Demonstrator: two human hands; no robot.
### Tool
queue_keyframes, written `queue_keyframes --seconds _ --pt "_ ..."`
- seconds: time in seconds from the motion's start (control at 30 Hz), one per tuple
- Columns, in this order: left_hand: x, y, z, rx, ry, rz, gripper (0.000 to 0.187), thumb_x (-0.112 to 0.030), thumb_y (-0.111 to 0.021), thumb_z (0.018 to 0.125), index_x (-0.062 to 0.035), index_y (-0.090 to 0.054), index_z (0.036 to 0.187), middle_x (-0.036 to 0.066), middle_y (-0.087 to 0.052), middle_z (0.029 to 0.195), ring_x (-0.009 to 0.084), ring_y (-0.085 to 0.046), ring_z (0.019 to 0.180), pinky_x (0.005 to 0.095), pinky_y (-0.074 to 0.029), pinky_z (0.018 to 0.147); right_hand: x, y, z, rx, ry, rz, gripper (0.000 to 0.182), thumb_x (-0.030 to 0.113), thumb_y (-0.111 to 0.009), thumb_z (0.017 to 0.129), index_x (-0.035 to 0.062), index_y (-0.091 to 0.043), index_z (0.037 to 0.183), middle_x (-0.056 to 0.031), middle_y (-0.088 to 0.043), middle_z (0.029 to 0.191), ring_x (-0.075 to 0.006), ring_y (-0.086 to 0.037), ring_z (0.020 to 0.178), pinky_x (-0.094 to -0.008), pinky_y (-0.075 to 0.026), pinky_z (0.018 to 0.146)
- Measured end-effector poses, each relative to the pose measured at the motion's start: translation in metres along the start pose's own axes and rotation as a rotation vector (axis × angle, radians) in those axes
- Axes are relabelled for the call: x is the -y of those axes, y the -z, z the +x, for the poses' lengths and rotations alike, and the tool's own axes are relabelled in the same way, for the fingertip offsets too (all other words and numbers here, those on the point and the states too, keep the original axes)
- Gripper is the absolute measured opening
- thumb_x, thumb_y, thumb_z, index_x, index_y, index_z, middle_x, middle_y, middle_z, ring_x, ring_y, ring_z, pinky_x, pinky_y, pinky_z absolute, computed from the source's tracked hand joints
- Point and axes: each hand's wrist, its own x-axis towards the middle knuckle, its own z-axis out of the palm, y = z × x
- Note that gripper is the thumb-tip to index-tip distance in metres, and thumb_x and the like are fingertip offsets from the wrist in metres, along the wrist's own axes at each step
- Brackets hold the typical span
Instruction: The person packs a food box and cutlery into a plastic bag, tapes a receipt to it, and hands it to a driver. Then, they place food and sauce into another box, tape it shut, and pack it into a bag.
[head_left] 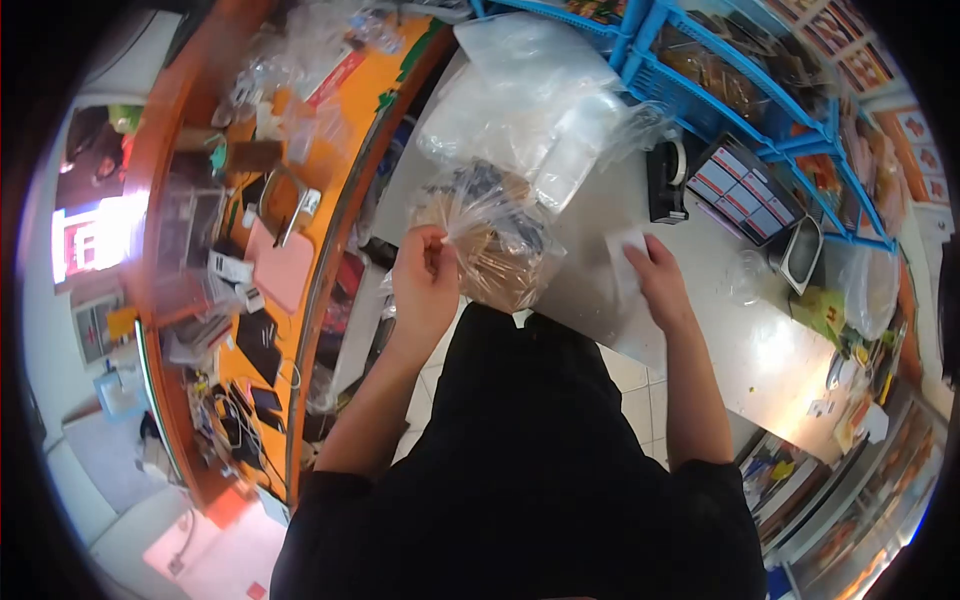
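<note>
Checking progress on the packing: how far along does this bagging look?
Done: food sits inside the clear bag. In hand: the left hand pinches the bag's mouth, and the right hand rests on a white slip. Left: the bag's mouth is not closed.

Bare counter [740, 350] beyond tape dispenser [667, 180]

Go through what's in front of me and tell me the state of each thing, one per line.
left hand: pinching the gathered neck of the filled bag
filled bag: clear plastic, holds brown contents, neck bunched, resting on the counter
right hand: resting on the white paper piece
white paper piece: flat on the counter
empty plastic bags: loosely piled
tape dispenser: upright on the steel counter
</note>
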Motion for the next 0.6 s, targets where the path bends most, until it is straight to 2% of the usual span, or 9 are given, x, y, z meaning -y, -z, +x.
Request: queue_keyframes --seconds 0.07,0.1,0.13,0.17,0.3,0.4,0.47,0.57,0.6 --pt "-0.025 -0.005 -0.006 -0.071 0.1 -0.127 0.02 0.002 -0.065 0.092 0.0001 -0.058 0.111 0.016 -0.063 0.097 0.0287 -0.064 0.074 0.0355 -0.053 0.069 0.042 -0.068 -0.004 0.098 -0.047 0.444 0.041 0.025 -0.071 0.098 -0.0005 -0.062 0.13 -0.0079 -0.073 0.109 -0.0165 -0.067 0.104 -0.0321 -0.052 0.092" --pt "-0.034 -0.007 -0.006 -0.085 -0.275 0.072 0.022 0.005 -0.064 0.09 -0.0001 -0.058 0.111 0.017 -0.063 0.1 0.0307 -0.065 0.082 0.0373 -0.053 0.074 0.052 -0.096 -0.004 0.132 -0.04 0.562 0.039 0.025 -0.07 0.099 -0.0002 -0.064 0.128 -0.0071 -0.072 0.108 -0.0156 -0.067 0.102 -0.0311 -0.053 0.091" --pt "-0.039 -0.009 -0.006 -0.094 -0.651 0.278 0.024 0.009 -0.063 0.089 -0.0003 -0.059 0.111 0.017 -0.063 0.102 0.0328 -0.065 0.089 0.0391 -0.054 0.079 0.045 -0.12 -0.002 0.168 -0.011 0.477 0.038 0.026 -0.07 0.099 -0.001 -0.065 0.126 -0.0074 -0.073 0.107 -0.0158 -0.068 0.098 -0.0313 -0.054 0.088" --pt "-0.04 -0.009 -0.009 0.092 -0.657 0.283 0.03 0.003 -0.063 0.089 -0.0026 -0.061 0.118 0.017 -0.065 0.116 0.0357 -0.062 0.113 0.0458 -0.05 0.098 0.036 -0.139 0.0 0.2 0.018 0.395 0.038 0.027 -0.069 0.1 -0.0018 -0.065 0.124 -0.0077 -0.074 0.105 -0.0159 -0.07 0.094 -0.0314 -0.056 0.084" --pt "-0.034 -0.002 0.011 0.385 -0.649 0.772 0.044 -0.027 -0.067 0.094 -0.009 -0.061 0.134 0.01 -0.058 0.142 0.0332 -0.045 0.141 0.0539 -0.034 0.118 0.046 -0.16 -0.028 0.178 -0.044 0.16 0.036 0.029 -0.068 0.1 -0.0028 -0.067 0.117 -0.0102 -0.075 0.1 -0.016 -0.072 0.085 -0.0316 -0.057 0.075" --pt "-0.021 0.007 0.018 0.399 -0.754 0.865 0.046 -0.027 -0.069 0.093 -0.0103 -0.06 0.135 0.01 -0.057 0.144 0.0331 -0.045 0.142 0.0548 -0.034 0.117 0.062 -0.119 -0.033 0.288 -0.091 -0.294 0.036 0.03 -0.068 0.1 -0.0029 -0.069 0.114 -0.0131 -0.075 0.096 -0.0164 -0.072 0.08 -0.0321 -0.057 0.071" --pt "-0.012 0.013 0.02 0.441 -0.771 0.856 0.049 -0.028 -0.07 0.091 -0.0114 -0.059 0.136 0.012 -0.054 0.147 0.0348 -0.045 0.142 0.0568 -0.035 0.117 0.049 -0.071 -0.025 0.16 -0.096 -0.178 0.033 0.031 -0.067 0.1 0.0002 -0.07 0.112 -0.0105 -0.073 0.088 -0.0197 -0.071 0.084 -0.0325 -0.055 0.073" --pt "-0.007 0.021 0.03 0.464 -0.755 0.787 0.051 -0.028 -0.073 0.089 -0.0089 -0.06 0.134 0.015 -0.051 0.151 0.0371 -0.043 0.144 0.0582 -0.035 0.117 0.011 0.024 0.024 -0.709 0.386 -0.59 0.035 0.027 -0.065 0.099 0.0044 -0.063 0.125 -0.0154 -0.069 0.113 -0.024 -0.068 0.084 -0.0366 -0.057 0.077" --pt "-0.005 0.025 0.034 0.465 -0.788 0.761 0.051 -0.028 -0.074 0.087 -0.0076 -0.06 0.132 0.016 -0.051 0.152 0.0381 -0.042 0.145 0.0586 -0.035 0.117 -0.013 0.062 0.049 -0.834 0.477 -0.695 0.036 0.029 -0.065 0.099 0.0049 -0.063 0.126 -0.0146 -0.067 0.115 -0.0231 -0.068 0.086 -0.0365 -0.057 0.075"
